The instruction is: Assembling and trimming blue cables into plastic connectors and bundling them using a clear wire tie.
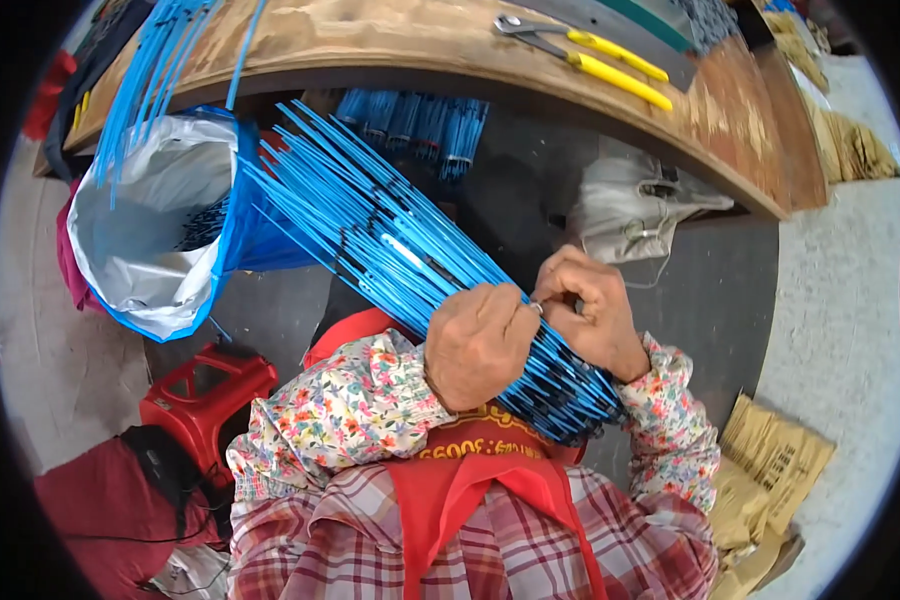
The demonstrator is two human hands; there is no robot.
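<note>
A thick bundle of thin blue rods with black parts (410, 250) lies slantwise across my lap, from upper left to lower right. My left hand (482, 342) is closed over the bundle, its knuckles up. Just beside it, my right hand (592, 312) is pinched closed at the bundle's upper side, fingertips almost touching the left hand's. Whatever the right fingers pinch is too small to make out. The rods fan out loosely at the upper left, while their lower ends sit packed together under my right wrist.
A silver-lined blue bag (235, 215) stands at the left, with more blue rods (165, 60) on the bench above it. Yellow-handled pliers (620, 70) lie on the wooden bench (370, 35). Beneath are bundled rods (410, 120) and a pale bag (625, 210). A red stool (210, 395) stands lower left.
</note>
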